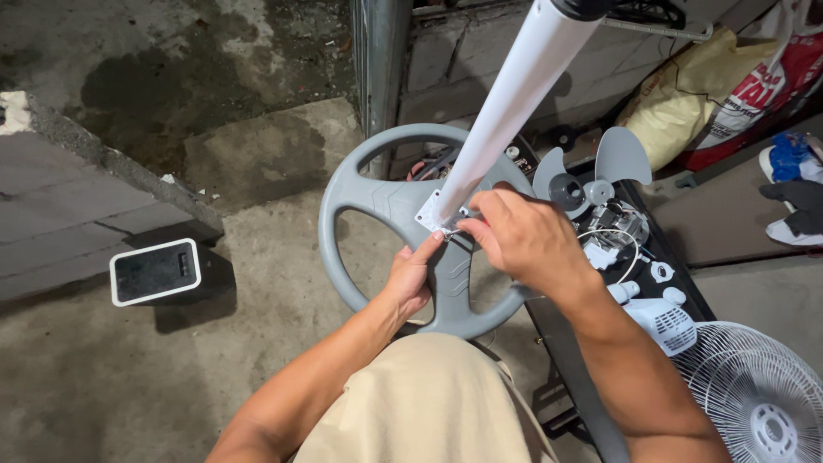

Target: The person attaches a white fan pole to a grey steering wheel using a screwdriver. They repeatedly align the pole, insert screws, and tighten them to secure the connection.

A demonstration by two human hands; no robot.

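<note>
A grey round fan base (370,198), shaped like a wheel with spokes, stands on the concrete in front of my knee. A white pole (507,105) rises from a small square plate (435,216) at its hub and leans toward the top right. My left hand (411,279) presses against the hub just below the plate, thumb up at the plate's edge. My right hand (525,237) is curled at the pole's foot, fingertips pinched at the plate; what they pinch is hidden.
A grey fan blade (619,154) and motor parts with wires (610,230) lie on a dark board at right. A white fan grille (759,396) lies bottom right. A small black-and-white box (156,271) sits left. Sacks (686,103) lean against the back wall.
</note>
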